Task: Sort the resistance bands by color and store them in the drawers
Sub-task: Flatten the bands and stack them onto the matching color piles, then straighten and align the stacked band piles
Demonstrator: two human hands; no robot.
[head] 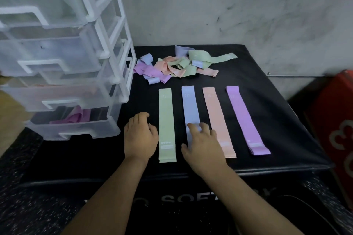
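Note:
Four flat stacks of resistance bands lie side by side on the black table (pixel 267 120): green (pixel 165 116), blue (pixel 190 105), peach (pixel 215 112) and purple (pixel 243 116). A tangled pile of mixed-color bands (pixel 175 66) sits behind them. My right hand (pixel 202 145) rests with spread fingers on the near part of the blue stack. My left hand (pixel 140 135) hovers just left of the green stack, fingers loosely curled and holding nothing. The clear plastic drawer unit (pixel 63 63) stands at the left; its bottom drawer (pixel 76 126) is pulled out with purple bands (pixel 76 117) inside.
A grey wall rises right behind the table. A red object (pixel 336 120) stands at the right, beyond the table's edge. The drawer above the bottom one shows something peach-colored through its wall. The table's front edge runs just under my wrists.

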